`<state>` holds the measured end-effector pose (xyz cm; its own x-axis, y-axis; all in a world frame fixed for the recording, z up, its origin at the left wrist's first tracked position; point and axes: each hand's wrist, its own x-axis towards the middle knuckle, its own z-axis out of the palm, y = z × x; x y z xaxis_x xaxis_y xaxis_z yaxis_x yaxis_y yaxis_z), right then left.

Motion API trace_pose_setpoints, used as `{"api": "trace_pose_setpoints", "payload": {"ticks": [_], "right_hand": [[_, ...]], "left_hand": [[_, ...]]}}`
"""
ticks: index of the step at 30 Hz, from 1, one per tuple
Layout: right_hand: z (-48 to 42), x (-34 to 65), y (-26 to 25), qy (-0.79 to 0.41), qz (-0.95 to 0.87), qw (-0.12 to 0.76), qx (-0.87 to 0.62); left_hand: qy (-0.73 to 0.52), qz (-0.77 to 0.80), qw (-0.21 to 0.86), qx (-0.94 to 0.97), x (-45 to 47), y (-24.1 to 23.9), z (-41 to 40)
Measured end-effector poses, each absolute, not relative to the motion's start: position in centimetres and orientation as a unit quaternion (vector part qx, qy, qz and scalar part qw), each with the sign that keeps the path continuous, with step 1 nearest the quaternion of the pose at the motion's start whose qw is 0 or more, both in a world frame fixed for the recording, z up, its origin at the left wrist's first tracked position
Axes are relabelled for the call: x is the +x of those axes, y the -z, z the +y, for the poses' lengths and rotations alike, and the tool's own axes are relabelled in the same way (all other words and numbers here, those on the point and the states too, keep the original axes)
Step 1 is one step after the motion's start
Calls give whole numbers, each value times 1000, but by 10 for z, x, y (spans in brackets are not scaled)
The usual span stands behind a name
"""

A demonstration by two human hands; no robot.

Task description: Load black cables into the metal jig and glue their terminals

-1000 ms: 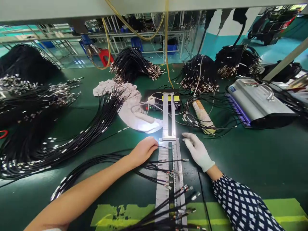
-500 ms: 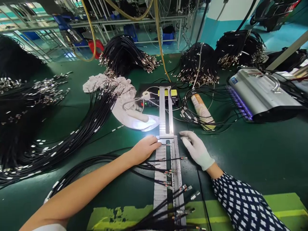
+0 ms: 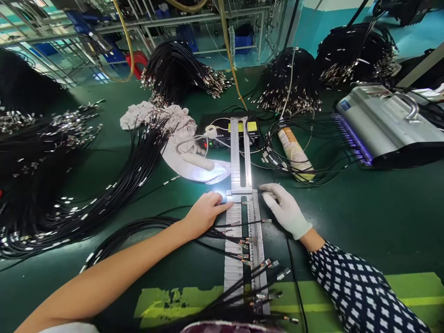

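My bare left hand (image 3: pixel 204 210) lies at the left edge of a long slotted metal fixture (image 3: pixel 233 270). One digit stretches onto a thin black cable (image 3: pixel 239 202) laid across it, and the other fingers curl in. The cable runs under the hand, its small metal end over the slot. My right hand (image 3: pixel 286 210), in a white glove, rests just right of the fixture, fingers half bent and thumb apart, with nothing visible in it. Several more black cables (image 3: pixel 232 296) with metal plugs cross the fixture nearer me.
Behind the fixture stands a black control box (image 3: pixel 224 134). A lit white lamp (image 3: pixel 208 170) glows left of the fixture. Bundles of black cables (image 3: pixel 118 194) cover the left side. At right are a spray can (image 3: pixel 294 152) and a silver machine (image 3: pixel 391 122) with violet light.
My left hand's digit has stretched out further along the cable, and the curled fingers have lifted back slightly. My right hand stays beside the fixture. The whole view has shifted a little.
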<state>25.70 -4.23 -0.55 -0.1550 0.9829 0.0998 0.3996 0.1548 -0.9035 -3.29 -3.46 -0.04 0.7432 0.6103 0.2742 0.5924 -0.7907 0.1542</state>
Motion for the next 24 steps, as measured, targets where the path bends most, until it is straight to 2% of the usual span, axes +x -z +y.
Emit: {"api": "trace_pose_setpoints", "payload": {"ticks": [9,14,20,24], "right_hand": [[-40,257,14,-385,-652,408,-510],[-41,257,14,-376,-657,412,-507],[-41,256,7,-385,-658,420,-492],[-54,254,-2,-371,-716,372,-460]], "left_hand": [[-24,314,25,949,2,-10,-33],[-48,335,24,941,0,-18,-37],[-80,359,190,910,-58,-39,-71],[-119,390,309,859,-81,-44,-83]]}}
